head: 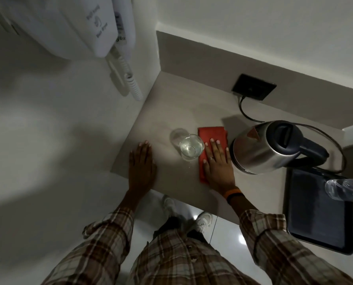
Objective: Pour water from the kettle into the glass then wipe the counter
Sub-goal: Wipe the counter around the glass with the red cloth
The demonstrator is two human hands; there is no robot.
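Observation:
A clear glass (191,148) with water in it stands near the middle of the beige counter (171,103). Just right of it lies a folded red cloth (212,133), and my right hand (217,163) presses flat on the cloth with fingers spread. A steel kettle (262,149) with a black lid and handle stands right of the cloth, its spout pointing toward the cloth. My left hand (142,163) rests flat on the counter left of the glass, holding nothing. A few water drops lie on the counter below the glass.
A black tray (315,214) at the counter's right edge carries a plastic bottle (346,189). The kettle's cord runs to a black wall socket (253,87). A wall-mounted white hair dryer (101,27) hangs at upper left. The counter's front edge is near my wrists.

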